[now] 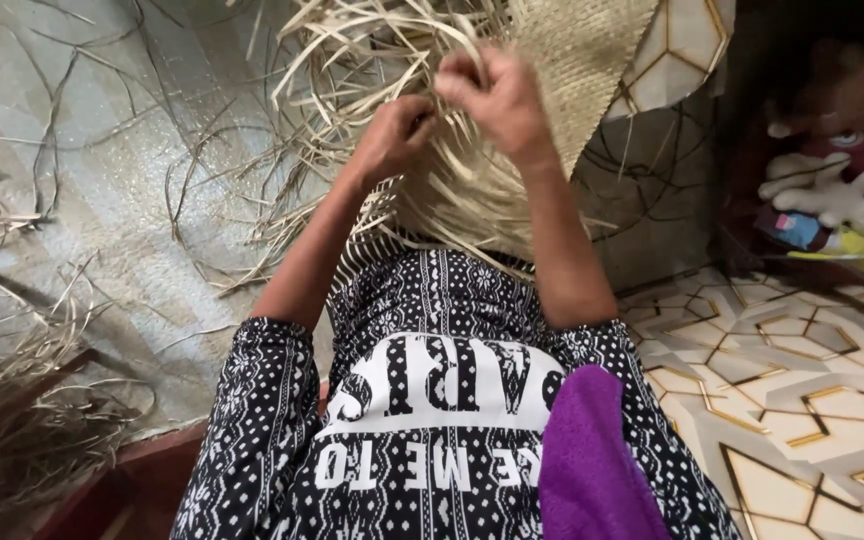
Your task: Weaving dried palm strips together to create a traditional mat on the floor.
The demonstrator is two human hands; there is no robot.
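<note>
Left hand: your left hand point(395, 132) is curled tight among the loose pale straw strips point(352, 60), its grip pinched shut on a few of them.
Right hand: your right hand point(492, 95) is raised just beside the left, the two nearly touching, thumb and fingertips closed on strips at the working edge.
Woven mat: the woven straw mat point(582, 60) lies over your lap, its finished tight weave up to the right of your hands, its unwoven ends fanning out around and below them.
Floor: loose strips are scattered on the grey floor covering point(102, 200) to your left; patterned tiles point(802, 400) lie to your right.
Nearby: a purple cloth point(592, 470) rests at your right side, and soft toys point(842, 190) sit well apart at far right.
</note>
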